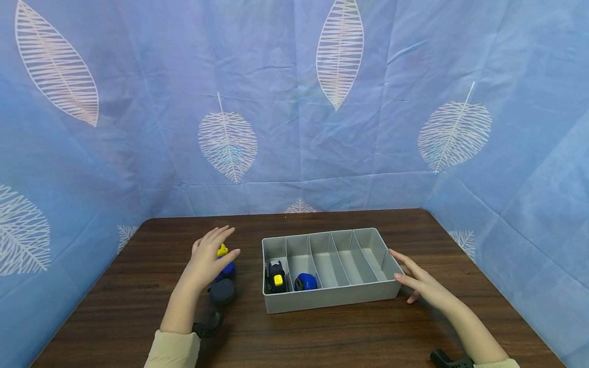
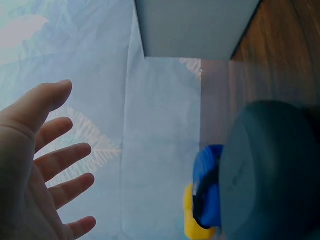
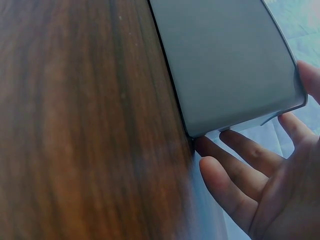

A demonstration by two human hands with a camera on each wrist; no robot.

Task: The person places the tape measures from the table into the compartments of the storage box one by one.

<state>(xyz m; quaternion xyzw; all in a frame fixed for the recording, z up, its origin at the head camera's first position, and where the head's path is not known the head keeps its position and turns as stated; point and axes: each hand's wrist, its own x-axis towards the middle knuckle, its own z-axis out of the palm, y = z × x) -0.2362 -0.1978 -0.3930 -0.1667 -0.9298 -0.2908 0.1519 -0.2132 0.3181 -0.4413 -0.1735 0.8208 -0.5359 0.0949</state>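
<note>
A grey divided tray (image 1: 331, 298) stands on the table. In its leftmost compartment sits a black tape measure with a yellow button (image 1: 277, 280); the compartment beside it holds a blue, black-trimmed case (image 1: 306, 281), which looks like another tape measure. My right hand (image 1: 425, 286) rests against the tray's right end, fingers extended along the wall and rim. To the tray's left, my left hand (image 1: 207, 260) hovers with fingers spread and nothing in it. Near it are a dark rounded case (image 1: 223, 293), a blue item with a black strap (image 2: 210, 187) and a yellow item (image 1: 223, 250), partly hidden by the hand.
The dark wood table (image 1: 349, 335) ends at a back edge in front of a blue leaf-print cloth (image 1: 276, 153), which also hangs along both sides. Thin dividers split the tray into several narrow compartments. A black band (image 1: 209, 325) is on the left wrist.
</note>
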